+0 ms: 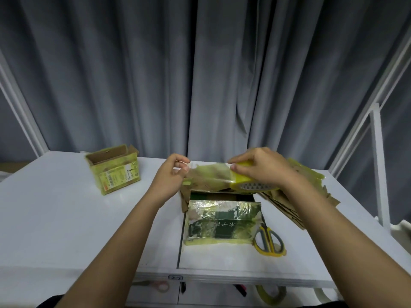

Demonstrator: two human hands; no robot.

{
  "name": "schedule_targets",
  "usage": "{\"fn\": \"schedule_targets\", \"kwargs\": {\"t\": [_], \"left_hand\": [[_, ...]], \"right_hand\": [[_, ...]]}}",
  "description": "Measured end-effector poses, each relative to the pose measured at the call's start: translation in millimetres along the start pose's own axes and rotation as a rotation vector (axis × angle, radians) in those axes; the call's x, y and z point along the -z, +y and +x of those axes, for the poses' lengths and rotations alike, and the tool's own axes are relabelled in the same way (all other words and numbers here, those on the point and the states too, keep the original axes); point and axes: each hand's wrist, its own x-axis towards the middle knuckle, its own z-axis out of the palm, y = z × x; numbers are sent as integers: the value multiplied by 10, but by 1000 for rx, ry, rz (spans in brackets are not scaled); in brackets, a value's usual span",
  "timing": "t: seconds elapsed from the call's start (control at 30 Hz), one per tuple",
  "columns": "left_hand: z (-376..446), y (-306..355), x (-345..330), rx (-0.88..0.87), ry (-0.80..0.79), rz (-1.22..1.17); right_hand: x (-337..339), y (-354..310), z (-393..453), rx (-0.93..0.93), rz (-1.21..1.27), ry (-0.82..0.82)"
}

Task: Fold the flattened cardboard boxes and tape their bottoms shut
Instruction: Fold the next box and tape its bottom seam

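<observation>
My right hand (260, 167) grips a yellow roll of tape (251, 183) above the table. My left hand (172, 174) pinches the free end of the clear tape strip (209, 174), which stretches between both hands. Below them stands a folded box (223, 223) covered in green print and old tape, its near side facing me. A stack of flattened cardboard boxes (311, 187) lies to the right, partly hidden behind my right arm. A second folded box (114, 170) stands open-topped at the far left of the table.
Yellow-handled scissors (268, 240) lie just right of the near box. The white table (66, 218) ends at a front edge close to me. Grey curtains (200, 74) hang behind, and a white frame (378, 163) rises at the right. Another tape roll (270, 294) sits under the table.
</observation>
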Motion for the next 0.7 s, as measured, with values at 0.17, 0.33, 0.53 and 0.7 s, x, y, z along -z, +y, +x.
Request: {"fn": "schedule_targets", "kwargs": {"t": [0.17,0.33,0.53,0.7], "left_hand": [[-92,-292,-41,103,1,-129],[-109,-476,-45,138,7,-189],[-143,-608,-39,193,-192,-316],[-95,-676,-81,89,-318,-80]], "right_hand": [[-79,-121,93,20,-62,-38],[-140,-145,147,-6,17,-46],[-157,-228,238,-1,-37,-65],[-181,-244,301,-5,-50,-87]]}}
